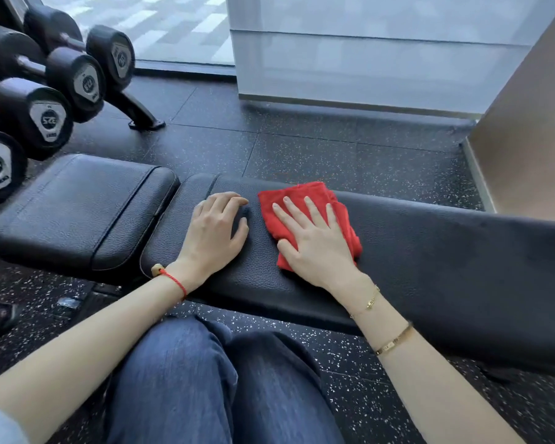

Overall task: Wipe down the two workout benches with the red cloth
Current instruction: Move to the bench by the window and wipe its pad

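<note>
Head view: right hand (314, 241) presses red cloth (305, 200) flat near bench (446, 251) far edge — left hand (213, 233) rests relaxed beside.

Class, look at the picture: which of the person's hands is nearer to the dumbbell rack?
Left. The left hand rests on the bench pad on the side toward the dumbbell rack; the right hand presses the red cloth farther away.

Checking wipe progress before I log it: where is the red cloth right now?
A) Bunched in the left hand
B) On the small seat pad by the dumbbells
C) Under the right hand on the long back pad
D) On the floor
C: the right hand presses flat on the red cloth, which lies on the long back pad; the left hand rests bare beside it.
</note>
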The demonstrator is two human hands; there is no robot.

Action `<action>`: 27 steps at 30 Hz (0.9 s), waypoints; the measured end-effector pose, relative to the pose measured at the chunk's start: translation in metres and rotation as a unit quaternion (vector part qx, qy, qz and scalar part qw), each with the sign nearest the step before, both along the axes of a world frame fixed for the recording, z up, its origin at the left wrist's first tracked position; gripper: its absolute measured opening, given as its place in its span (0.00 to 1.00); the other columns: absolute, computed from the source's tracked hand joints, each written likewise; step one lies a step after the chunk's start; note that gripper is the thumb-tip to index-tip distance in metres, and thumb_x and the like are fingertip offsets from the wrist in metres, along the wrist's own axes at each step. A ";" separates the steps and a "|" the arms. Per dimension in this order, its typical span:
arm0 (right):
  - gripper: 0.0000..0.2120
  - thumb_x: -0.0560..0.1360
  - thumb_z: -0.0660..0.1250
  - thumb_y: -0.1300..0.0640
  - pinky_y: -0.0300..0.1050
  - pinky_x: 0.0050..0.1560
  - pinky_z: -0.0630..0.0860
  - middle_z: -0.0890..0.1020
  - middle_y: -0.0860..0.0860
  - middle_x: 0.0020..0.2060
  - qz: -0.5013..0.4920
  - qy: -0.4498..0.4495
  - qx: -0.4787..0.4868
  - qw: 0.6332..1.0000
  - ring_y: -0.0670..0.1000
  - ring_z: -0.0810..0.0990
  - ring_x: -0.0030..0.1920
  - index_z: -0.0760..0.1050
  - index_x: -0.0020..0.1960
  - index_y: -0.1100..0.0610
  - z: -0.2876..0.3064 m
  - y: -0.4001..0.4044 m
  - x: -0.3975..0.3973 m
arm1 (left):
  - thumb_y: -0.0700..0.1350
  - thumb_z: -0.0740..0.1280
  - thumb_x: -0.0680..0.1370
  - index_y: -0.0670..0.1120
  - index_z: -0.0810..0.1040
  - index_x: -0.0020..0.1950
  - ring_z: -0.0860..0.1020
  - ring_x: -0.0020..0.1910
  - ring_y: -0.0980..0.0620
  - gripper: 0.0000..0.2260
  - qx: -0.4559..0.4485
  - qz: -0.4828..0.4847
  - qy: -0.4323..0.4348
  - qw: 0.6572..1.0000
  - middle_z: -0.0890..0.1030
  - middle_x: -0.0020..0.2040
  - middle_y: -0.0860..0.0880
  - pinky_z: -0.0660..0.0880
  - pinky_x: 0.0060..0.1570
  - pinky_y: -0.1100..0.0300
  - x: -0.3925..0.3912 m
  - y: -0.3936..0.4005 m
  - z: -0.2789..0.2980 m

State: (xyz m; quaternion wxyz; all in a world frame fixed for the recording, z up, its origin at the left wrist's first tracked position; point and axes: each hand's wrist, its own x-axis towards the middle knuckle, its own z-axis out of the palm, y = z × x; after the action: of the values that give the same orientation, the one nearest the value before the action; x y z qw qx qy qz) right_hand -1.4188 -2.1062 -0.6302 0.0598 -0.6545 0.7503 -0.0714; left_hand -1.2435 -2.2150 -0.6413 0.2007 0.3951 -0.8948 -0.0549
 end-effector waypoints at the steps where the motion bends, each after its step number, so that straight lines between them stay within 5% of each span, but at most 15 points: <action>1: 0.29 0.79 0.51 0.42 0.58 0.77 0.39 0.51 0.42 0.79 0.004 -0.003 -0.003 1.000 0.52 0.45 0.79 0.48 0.79 0.41 -0.001 0.011 -0.002 | 0.48 0.61 0.77 0.45 0.77 0.62 0.74 0.65 0.45 0.16 0.001 -0.003 0.003 1.000 0.78 0.62 0.48 0.69 0.65 0.48 0.001 0.000 -0.001; 11: 0.28 0.80 0.53 0.44 0.56 0.77 0.40 0.52 0.42 0.79 -0.132 0.000 -0.001 0.991 0.51 0.47 0.79 0.50 0.79 0.41 0.001 0.039 -0.079 | 0.49 0.60 0.76 0.44 0.78 0.60 0.75 0.63 0.45 0.16 0.011 0.000 0.022 1.000 0.79 0.61 0.47 0.69 0.64 0.49 0.003 0.004 -0.003; 21: 0.29 0.78 0.49 0.42 0.57 0.77 0.39 0.52 0.41 0.78 -0.021 -0.003 0.000 1.000 0.52 0.46 0.79 0.49 0.78 0.40 0.000 0.058 -0.022 | 0.52 0.58 0.76 0.43 0.78 0.60 0.74 0.64 0.43 0.20 0.019 0.003 0.016 1.000 0.79 0.61 0.45 0.70 0.65 0.47 0.001 0.008 0.003; 27: 0.30 0.76 0.48 0.41 0.55 0.77 0.41 0.54 0.40 0.78 -0.087 -0.012 -0.001 0.996 0.50 0.48 0.79 0.51 0.78 0.39 0.001 0.088 -0.068 | 0.52 0.58 0.76 0.44 0.77 0.62 0.74 0.63 0.43 0.20 0.026 -0.025 -0.002 0.999 0.78 0.61 0.46 0.70 0.65 0.47 -0.004 0.008 0.010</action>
State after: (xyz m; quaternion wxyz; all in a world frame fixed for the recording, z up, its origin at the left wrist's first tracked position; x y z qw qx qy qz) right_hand -1.4865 -2.0185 -0.6295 0.0613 -0.5858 0.8037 -0.0847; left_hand -1.2480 -2.2068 -0.6315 0.1874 0.3775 -0.9031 -0.0829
